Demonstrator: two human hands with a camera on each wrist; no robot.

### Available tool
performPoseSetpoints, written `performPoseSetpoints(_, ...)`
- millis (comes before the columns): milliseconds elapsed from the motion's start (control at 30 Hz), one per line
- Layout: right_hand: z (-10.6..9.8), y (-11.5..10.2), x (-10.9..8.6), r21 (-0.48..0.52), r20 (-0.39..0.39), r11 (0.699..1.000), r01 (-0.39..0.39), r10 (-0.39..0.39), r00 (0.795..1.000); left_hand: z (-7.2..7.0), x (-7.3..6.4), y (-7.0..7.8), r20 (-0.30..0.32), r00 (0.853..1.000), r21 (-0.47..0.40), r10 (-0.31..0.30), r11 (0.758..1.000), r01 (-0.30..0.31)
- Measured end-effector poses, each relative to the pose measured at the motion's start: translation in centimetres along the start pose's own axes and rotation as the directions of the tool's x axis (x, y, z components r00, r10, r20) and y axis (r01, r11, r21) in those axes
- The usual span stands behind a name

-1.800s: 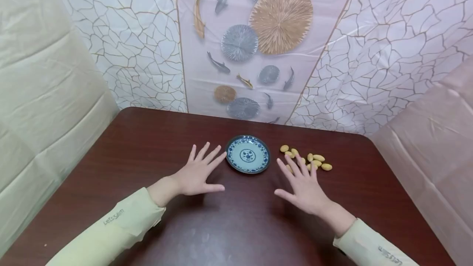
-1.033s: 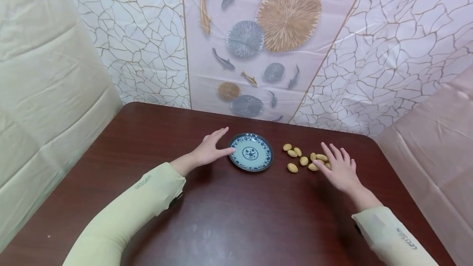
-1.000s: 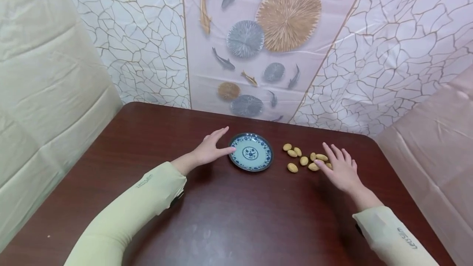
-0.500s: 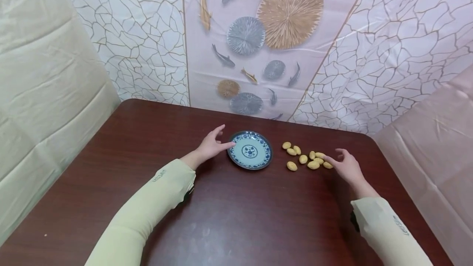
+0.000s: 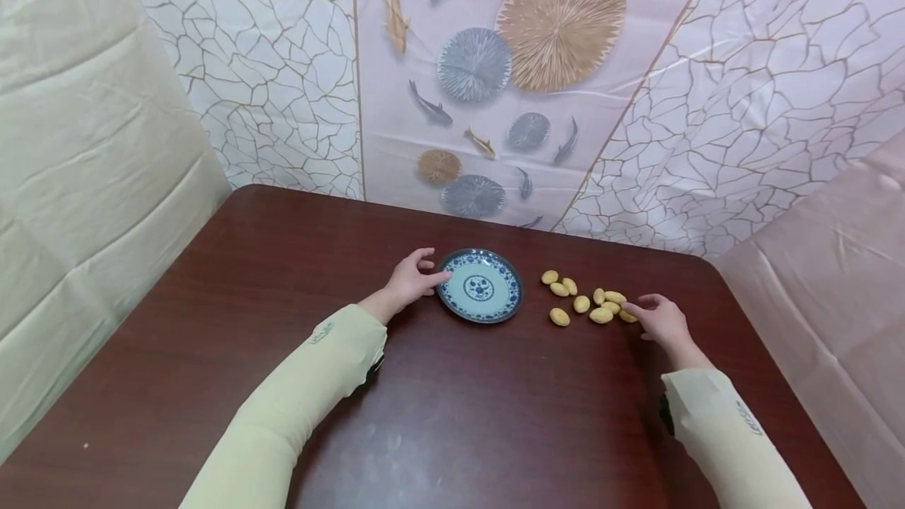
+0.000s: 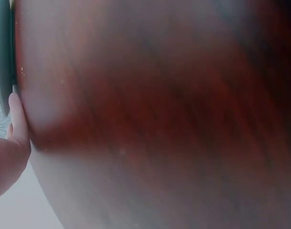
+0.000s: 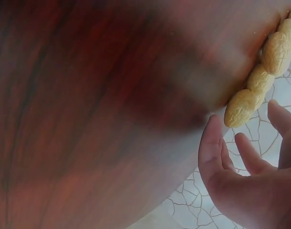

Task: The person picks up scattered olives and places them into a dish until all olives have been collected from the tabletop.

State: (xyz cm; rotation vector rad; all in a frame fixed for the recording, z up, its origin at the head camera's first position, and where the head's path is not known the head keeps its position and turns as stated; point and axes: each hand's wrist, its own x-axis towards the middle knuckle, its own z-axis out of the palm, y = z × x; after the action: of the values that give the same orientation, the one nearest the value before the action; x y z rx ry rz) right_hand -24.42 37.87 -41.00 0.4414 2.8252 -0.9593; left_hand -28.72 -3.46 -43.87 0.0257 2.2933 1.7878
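Observation:
A blue-and-white plate lies on the dark table at centre. My left hand is at its left rim, thumb over the rim and curled fingers at the outer edge, lightly pinching it. In the left wrist view a finger lies close along the plate's edge. Right of the plate lie several unshelled peanuts. My right hand hovers at the rightmost peanut, its thumb and bent fingers spread on either side. The right wrist view shows a gap between the fingertips and the nearest peanut.
The brown table has rounded far corners. A patterned cloth hangs behind its back edge. Pale cloth walls stand at both sides.
My left hand has come from the plate's lower left to its rim, fingers curling. The right hand has shifted right, beyond the peanuts, then bent its fingers down beside the last one.

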Motion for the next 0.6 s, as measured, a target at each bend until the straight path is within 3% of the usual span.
performPoseSetpoints(300,0.4,0.0,0.5,0.036,-0.001,0.999,0.0,0.0,1.0,0.9,-0.1,0.3,-0.018,0.999,-0.108,-0.033,0.994,0.031)
performPoseSetpoints(600,0.2,-0.3,0.9,0.19,0.06,0.979,-0.072,0.062,0.996,1.4,0.0,0.0,-0.092,0.994,-0.134,-0.051,0.99,0.039)
